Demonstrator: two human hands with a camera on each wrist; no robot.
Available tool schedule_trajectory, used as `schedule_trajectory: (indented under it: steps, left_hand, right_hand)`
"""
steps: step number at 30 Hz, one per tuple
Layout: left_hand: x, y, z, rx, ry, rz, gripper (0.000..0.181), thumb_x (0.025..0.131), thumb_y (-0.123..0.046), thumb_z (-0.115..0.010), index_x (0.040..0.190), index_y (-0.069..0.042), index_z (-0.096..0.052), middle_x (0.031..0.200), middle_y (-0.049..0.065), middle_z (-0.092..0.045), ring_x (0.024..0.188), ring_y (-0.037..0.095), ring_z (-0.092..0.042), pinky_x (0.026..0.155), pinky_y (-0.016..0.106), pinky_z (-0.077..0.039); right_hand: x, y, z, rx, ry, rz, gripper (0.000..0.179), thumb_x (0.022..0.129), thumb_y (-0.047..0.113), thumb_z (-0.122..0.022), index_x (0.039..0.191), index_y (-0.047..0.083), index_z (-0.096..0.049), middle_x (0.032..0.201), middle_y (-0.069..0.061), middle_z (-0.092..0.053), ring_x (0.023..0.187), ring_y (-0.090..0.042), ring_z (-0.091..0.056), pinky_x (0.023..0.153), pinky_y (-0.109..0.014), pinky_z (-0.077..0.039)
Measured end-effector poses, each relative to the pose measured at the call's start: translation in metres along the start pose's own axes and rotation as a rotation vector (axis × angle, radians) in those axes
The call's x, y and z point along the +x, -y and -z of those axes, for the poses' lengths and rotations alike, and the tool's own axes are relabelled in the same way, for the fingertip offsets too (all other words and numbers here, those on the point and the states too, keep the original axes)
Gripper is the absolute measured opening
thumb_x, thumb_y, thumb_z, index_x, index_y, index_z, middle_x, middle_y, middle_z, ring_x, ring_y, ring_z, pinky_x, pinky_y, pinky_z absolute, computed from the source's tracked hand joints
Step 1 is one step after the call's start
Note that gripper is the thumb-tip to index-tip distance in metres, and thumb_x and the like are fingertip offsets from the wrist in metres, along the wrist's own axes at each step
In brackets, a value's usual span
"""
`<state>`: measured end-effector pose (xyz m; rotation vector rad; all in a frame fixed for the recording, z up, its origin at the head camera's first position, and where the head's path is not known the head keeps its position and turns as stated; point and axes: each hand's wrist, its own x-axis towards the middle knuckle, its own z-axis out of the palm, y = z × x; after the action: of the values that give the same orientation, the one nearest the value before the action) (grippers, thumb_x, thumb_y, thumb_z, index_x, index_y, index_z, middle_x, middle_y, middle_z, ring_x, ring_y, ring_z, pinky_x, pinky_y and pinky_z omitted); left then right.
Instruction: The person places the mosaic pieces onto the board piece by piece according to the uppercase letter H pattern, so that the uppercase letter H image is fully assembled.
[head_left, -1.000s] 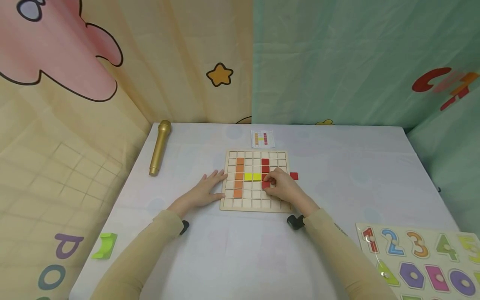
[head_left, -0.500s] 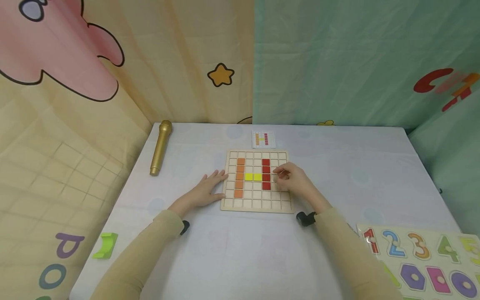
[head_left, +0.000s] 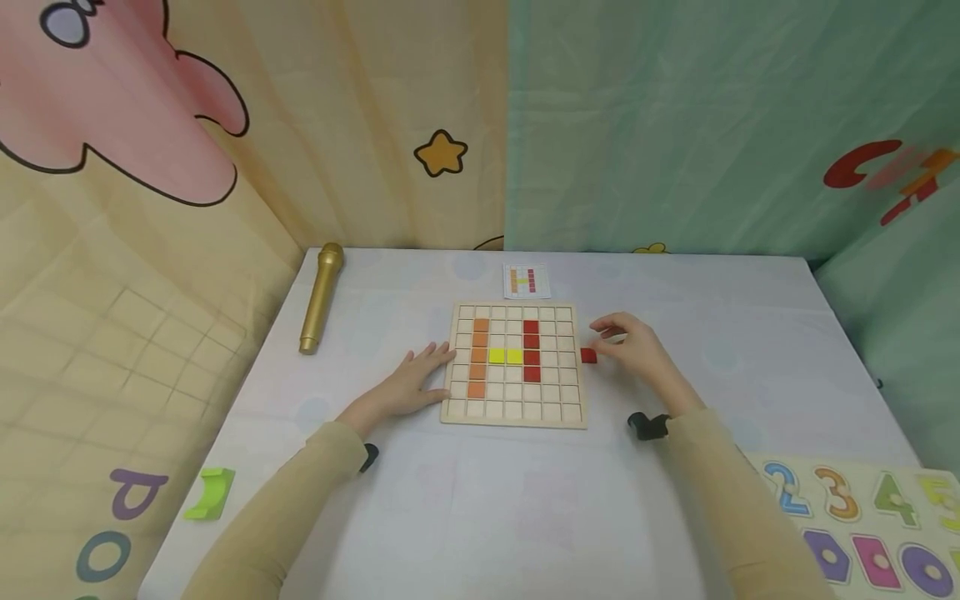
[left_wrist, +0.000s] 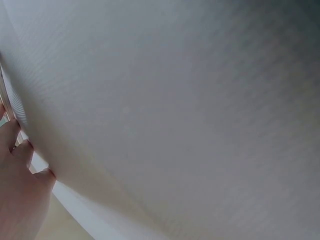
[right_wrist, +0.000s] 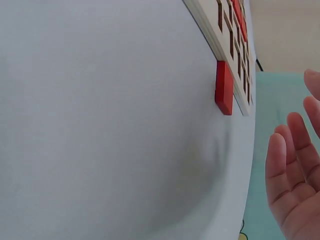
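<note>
A wooden grid board point(head_left: 495, 409) lies mid-table, holding a column of orange tiles point(head_left: 478, 353), two yellow tiles point(head_left: 506, 357) and a column of red tiles point(head_left: 532, 352), together like an H. My left hand point(head_left: 405, 385) rests with spread fingers at the board's left edge; in the left wrist view only part of that hand point(left_wrist: 25, 185) shows. A loose red tile point(head_left: 588, 356) sits on the table against the board's right edge. Beside it is my right hand point(head_left: 637, 350), fingers loosely bent and holding nothing; the right wrist view shows its fingers point(right_wrist: 295, 160) apart from the tile point(right_wrist: 224, 90).
Behind the board lies a small pattern card point(head_left: 527, 282) with the same coloured H. A gold microphone point(head_left: 321, 298) is at the back left and a green curved block point(head_left: 211, 493) at the front left. A number and shape puzzle board point(head_left: 862, 517) occupies the front right.
My right hand has left the red column and moved right, off the board, to beside the loose red tile. My left hand stays at the board's left edge.
</note>
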<state>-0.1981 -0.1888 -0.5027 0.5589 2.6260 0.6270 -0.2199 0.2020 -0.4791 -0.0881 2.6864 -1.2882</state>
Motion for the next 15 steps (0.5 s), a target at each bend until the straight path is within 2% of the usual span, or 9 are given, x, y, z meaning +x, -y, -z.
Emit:
schedule_trajectory:
  steps: [8,15]
  left_hand:
    - [-0.0014,-0.0024,0.0013,0.004,0.003,0.005,0.077,0.093,-0.035,-0.067,0.157,-0.017,-0.027,0.167,0.002,-0.013,0.155,0.025,-0.003,0.126,0.051,0.001]
    - [-0.0017,-0.0036,0.0015,-0.002,0.005,0.015,0.078,0.093,-0.035,-0.068,0.157,-0.018,-0.027,0.167,0.001,-0.013,0.155,0.024,-0.003,0.126,0.050,0.001]
  right_hand:
    - [-0.0005,-0.0079,0.0023,0.001,0.005,-0.031,0.037,0.093,0.019,-0.067,0.126,0.003,-0.060,0.131,-0.017,-0.054,0.120,-0.037,-0.052,0.099,-0.052,-0.049]
    - [-0.0002,-0.0093,0.0005,-0.009,0.007,-0.023,0.038,0.091,0.019,-0.067,0.125,0.003,-0.060,0.129,-0.018,-0.055,0.118,-0.037,-0.052,0.097,-0.050,-0.049]
